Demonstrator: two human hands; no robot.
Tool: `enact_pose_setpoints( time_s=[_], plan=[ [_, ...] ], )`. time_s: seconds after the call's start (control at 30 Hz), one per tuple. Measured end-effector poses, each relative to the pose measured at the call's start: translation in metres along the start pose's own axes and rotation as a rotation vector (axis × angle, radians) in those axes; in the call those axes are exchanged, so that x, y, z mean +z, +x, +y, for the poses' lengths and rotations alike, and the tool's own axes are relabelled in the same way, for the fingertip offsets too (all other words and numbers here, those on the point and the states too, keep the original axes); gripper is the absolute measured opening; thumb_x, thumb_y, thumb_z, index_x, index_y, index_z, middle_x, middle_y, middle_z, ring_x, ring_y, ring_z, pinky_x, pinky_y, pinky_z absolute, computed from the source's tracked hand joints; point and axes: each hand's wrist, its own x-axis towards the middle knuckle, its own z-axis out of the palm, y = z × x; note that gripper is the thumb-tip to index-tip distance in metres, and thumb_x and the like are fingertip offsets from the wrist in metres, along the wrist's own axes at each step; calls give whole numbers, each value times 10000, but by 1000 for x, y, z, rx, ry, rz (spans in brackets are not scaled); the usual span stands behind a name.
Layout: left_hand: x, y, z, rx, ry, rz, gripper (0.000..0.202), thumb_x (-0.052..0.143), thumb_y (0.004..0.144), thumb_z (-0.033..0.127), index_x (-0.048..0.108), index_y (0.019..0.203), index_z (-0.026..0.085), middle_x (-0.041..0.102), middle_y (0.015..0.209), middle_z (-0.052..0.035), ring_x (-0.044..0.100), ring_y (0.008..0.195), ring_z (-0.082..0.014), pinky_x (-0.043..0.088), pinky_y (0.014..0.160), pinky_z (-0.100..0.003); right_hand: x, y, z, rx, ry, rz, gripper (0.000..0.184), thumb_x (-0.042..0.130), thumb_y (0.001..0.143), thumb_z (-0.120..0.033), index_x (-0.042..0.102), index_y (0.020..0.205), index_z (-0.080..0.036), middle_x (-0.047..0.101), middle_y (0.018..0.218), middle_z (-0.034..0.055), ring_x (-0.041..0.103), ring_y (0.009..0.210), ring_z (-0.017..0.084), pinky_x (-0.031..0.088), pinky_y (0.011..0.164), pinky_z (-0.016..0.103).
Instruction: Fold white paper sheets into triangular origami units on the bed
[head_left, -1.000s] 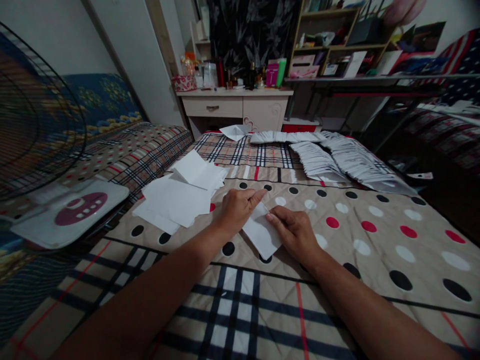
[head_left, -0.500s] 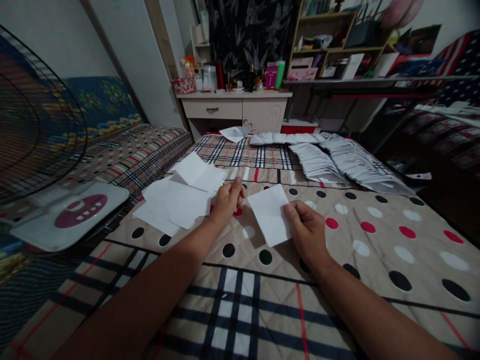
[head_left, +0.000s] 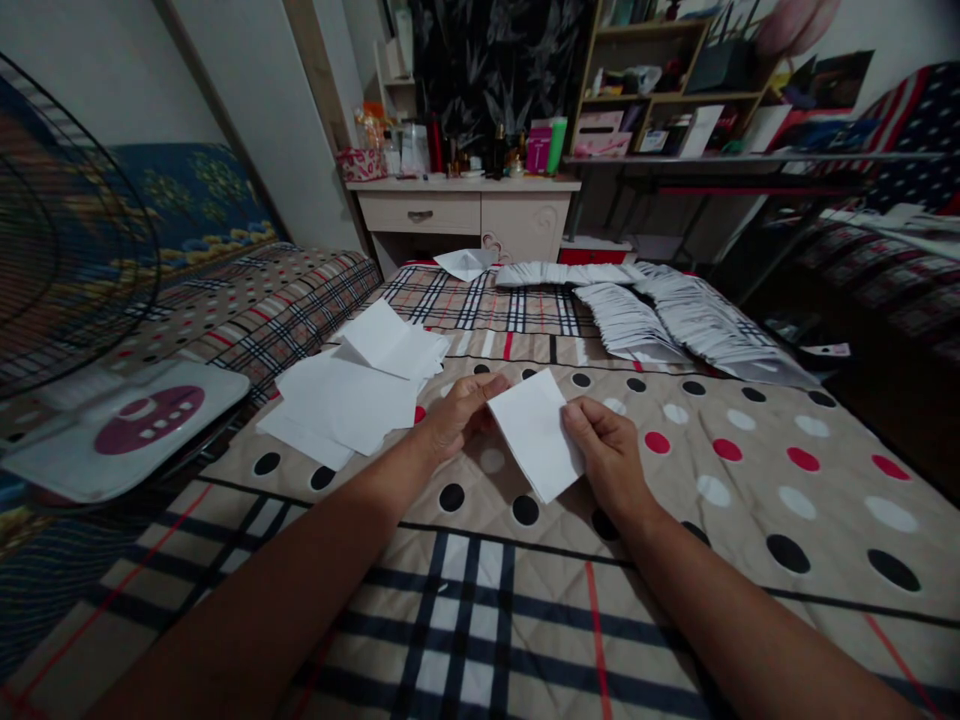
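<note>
Bare forearms (head_left: 300, 570), bare left grip (head_left: 459, 412), right grip (head_left: 611, 458).

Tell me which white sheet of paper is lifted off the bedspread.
The small sheet pinched in the right hand, left hand at its corner. The loose pile and the fanned rows behind lie on the bedspread.

fan (head_left: 67, 230) cut off left, dresser bottles (head_left: 450, 150) – too small
</note>
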Motion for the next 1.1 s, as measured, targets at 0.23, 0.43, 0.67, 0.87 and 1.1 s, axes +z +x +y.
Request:
enact_pose_setpoints(
  time_s=[0.23, 0.43, 0.67, 0.87, 1.1],
  plan=[
    [-2, -4, 0, -31, -27, -77, 426, 753, 677, 525, 641, 798, 132, 587, 672, -8, 542, 607, -113, 413, 591, -234, 1, -1, -3, 12, 3, -30, 392, 610, 851, -496, 521, 642, -177, 461, 547, -32, 380, 475, 75, 245, 427, 214],
    [-4, -4, -1, -7, -28, -152, 423, 744, 676, 506, 664, 848, 128, 564, 676, -10, 529, 616, -119, 410, 607, -245, 1, 0, -1, 16, 6, -39, 393, 611, 856, -492, 516, 641, -177, 452, 543, -36, 370, 470, 71, 242, 427, 211],
    [-6, -3, -1, -59, -68, -143, 401, 711, 696, 502, 679, 855, 135, 572, 677, -14, 524, 629, -127, 398, 611, -246, 1, -1, 0, 23, 13, -59, 396, 616, 851, -496, 527, 639, -174, 459, 543, -33, 385, 469, 73, 250, 426, 209],
    [-7, -4, -1, -38, -52, -142, 406, 755, 636, 464, 683, 844, 123, 581, 675, -13, 511, 615, -119, 371, 590, -238, 0, -2, 0, 54, 46, -66, 397, 629, 839, -501, 524, 638, -175, 470, 541, -31, 394, 464, 75, 256, 420, 203],
    [-4, -6, 4, -79, -93, -240, 438, 727, 640, 373, 702, 1004, 131, 664, 834, -57, 570, 700, -148, 418, 648, -251, 2, -3, -5, 145, 148, -85, 415, 674, 782, -531, 515, 628, -181, 489, 517, -32, 406, 422, 76, 265, 387, 197]
  ],
)
